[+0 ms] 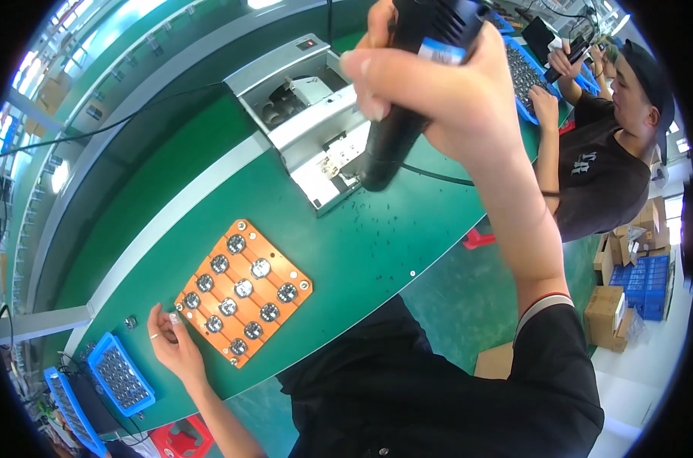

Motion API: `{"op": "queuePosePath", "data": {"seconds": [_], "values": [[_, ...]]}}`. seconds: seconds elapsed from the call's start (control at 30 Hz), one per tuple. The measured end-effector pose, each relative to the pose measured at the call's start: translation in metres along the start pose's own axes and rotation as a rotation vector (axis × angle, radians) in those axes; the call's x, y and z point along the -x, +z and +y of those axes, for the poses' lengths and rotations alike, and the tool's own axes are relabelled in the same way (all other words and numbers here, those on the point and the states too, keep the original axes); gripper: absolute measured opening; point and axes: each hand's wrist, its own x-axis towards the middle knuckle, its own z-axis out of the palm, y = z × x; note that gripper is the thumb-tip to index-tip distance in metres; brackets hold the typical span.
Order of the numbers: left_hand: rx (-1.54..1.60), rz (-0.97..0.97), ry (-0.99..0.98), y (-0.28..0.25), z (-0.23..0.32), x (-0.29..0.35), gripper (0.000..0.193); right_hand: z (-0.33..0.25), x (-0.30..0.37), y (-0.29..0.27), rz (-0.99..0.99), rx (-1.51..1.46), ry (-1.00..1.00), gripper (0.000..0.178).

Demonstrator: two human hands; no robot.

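My right hand (445,91) is wrapped round a black electric screwdriver (396,141), held large in front of me. Its lower end is over the front of a grey screw feeder (304,126); whether the tip touches cannot be made out. Left of centre lies an orange fixture plate (274,261), carrying rows of small round parts (243,288) with metal and dark faces. By the plate's left corner, my left hand (175,347) rests on the table with fingers loosely bent and apart. It seems to hold nothing, and its thumb is close to the plate edge.
The green table (354,282) has dark screws scattered near the feeder. Blue trays of small parts stand at lower left (121,374) and upper right (520,76). A co-worker (606,153) sits at the right. A grey rail (171,202) runs along the table's far side.
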Motion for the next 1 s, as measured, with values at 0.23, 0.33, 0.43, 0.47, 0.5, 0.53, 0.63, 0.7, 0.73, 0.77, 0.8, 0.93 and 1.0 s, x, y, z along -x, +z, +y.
{"op": "queuePosePath", "data": {"seconds": [0.23, 0.33, 0.43, 0.47, 0.5, 0.53, 0.63, 0.7, 0.73, 0.77, 0.8, 0.93, 1.0], "values": [[0.137, -0.099, 0.105, -0.018, -0.001, -0.027, 0.035, 0.033, 0.006, -0.028, -0.029, -0.340, -0.129, 0.013], [0.220, -0.140, 0.189, -0.019, -0.011, -0.042, 0.032, 0.026, 0.012, -0.011, 0.005, -0.538, -0.077, 0.015], [0.290, -0.175, 0.338, -0.012, -0.011, -0.055, 0.027, 0.026, 0.016, 0.009, -0.087, -0.582, -0.073, 0.011], [0.322, -0.192, 0.356, -0.008, -0.013, -0.055, 0.026, 0.025, 0.020, 0.017, -0.087, -0.587, -0.073, 0.012], [0.348, -0.207, 0.374, -0.006, -0.017, -0.056, 0.025, 0.024, 0.023, 0.028, -0.089, -0.597, -0.073, 0.013], [0.373, -0.211, 0.359, -0.005, -0.019, -0.054, 0.025, 0.021, 0.028, 0.041, -0.099, -0.600, -0.100, 0.012], [0.323, -0.224, 0.457, -0.017, -0.023, -0.049, 0.028, 0.025, 0.037, 0.084, -0.189, -0.507, -0.187, 0.012], [0.316, -0.244, 0.492, -0.020, -0.014, -0.053, 0.029, 0.024, 0.043, 0.115, -0.186, -0.514, -0.184, 0.018], [0.305, -0.242, 0.530, -0.022, -0.014, -0.053, 0.029, 0.028, 0.041, 0.128, -0.213, -0.518, -0.166, 0.019], [0.294, -0.242, 0.569, -0.023, -0.015, -0.053, 0.028, 0.028, 0.038, 0.133, -0.280, -0.467, -0.145, 0.021], [0.285, -0.265, 0.646, -0.024, -0.010, -0.056, 0.030, 0.032, 0.037, 0.141, -0.287, -0.480, -0.146, 0.021], [0.257, -0.330, 0.704, -0.023, -0.008, -0.054, 0.035, 0.037, 0.036, 0.183, -0.293, -0.393, -0.140, 0.023], [0.230, -0.324, 0.686, -0.024, -0.010, -0.054, 0.033, 0.037, 0.039, 0.197, -0.271, -0.325, -0.127, 0.023]]}}
